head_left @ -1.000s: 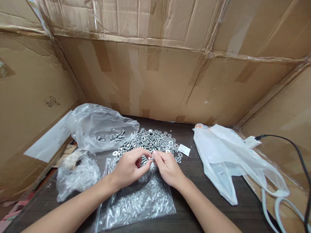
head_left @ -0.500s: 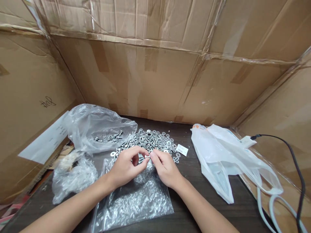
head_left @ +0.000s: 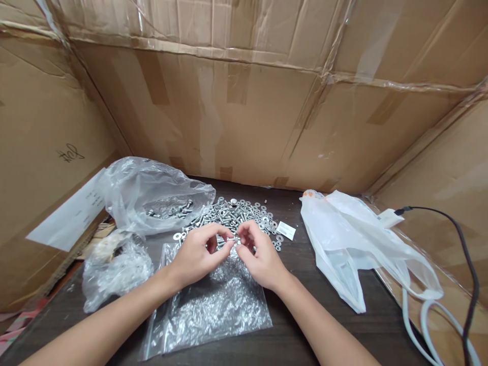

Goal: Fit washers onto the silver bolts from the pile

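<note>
My left hand (head_left: 202, 252) pinches a small silver bolt (head_left: 231, 239) between thumb and index finger. Its end points toward my right hand (head_left: 263, 255), whose thumb and fingertips close around a small metal piece at the bolt's other end; whether that is a washer or a nut is too small to tell. Both hands meet just in front of a heap of loose bolts and washers (head_left: 236, 212). Beneath them lies a flat clear zip bag (head_left: 213, 315) on the dark table (head_left: 290, 315).
An open clear bag (head_left: 129, 188) with bolts inside lies at the left, a crumpled plastic bundle (head_left: 114, 274) nearer. A small white label (head_left: 285, 231) is right of the heap. Farther right are a white plastic bag (head_left: 343, 234), a black cable (head_left: 463, 244) and cardboard walls (head_left: 259, 122).
My right fingers have spread slightly and show more of the metal piece at the bolt's end. My left hand keeps its pinch. The whole view has shifted a little.
</note>
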The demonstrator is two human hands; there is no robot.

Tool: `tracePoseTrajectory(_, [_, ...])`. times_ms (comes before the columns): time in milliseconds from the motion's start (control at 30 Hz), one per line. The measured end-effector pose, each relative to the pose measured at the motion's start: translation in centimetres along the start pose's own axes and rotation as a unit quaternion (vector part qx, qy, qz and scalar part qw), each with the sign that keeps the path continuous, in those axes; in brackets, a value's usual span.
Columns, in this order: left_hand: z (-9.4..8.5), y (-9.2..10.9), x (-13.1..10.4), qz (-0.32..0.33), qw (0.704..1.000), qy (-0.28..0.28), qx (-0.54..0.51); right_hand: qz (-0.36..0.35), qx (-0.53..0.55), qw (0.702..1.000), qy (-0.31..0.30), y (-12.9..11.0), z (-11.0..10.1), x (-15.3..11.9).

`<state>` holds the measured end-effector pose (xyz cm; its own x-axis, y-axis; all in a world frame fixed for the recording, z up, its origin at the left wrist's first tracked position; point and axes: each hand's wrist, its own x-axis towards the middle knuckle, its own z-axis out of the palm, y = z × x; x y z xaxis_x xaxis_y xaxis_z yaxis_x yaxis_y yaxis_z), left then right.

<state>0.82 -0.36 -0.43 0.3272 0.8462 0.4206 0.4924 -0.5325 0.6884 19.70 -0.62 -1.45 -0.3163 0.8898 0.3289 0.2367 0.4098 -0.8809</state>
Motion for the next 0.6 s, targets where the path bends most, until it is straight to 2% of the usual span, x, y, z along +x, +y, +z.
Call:
tracePoseTrajectory(333, [0.25, -0.25, 0.04, 0.004, 1.000, -0.023, -0.004, 0.007, -0.030, 1.000, -0.001, -0.13, -0.05, 0.16])
tracePoseTrajectory(600, [0.31, -0.50, -0.35, 0.046, 0.998, -0.038, 0.033, 0.030, 0.006, 0.999, -0.025, -0.37, -0.21, 0.14])
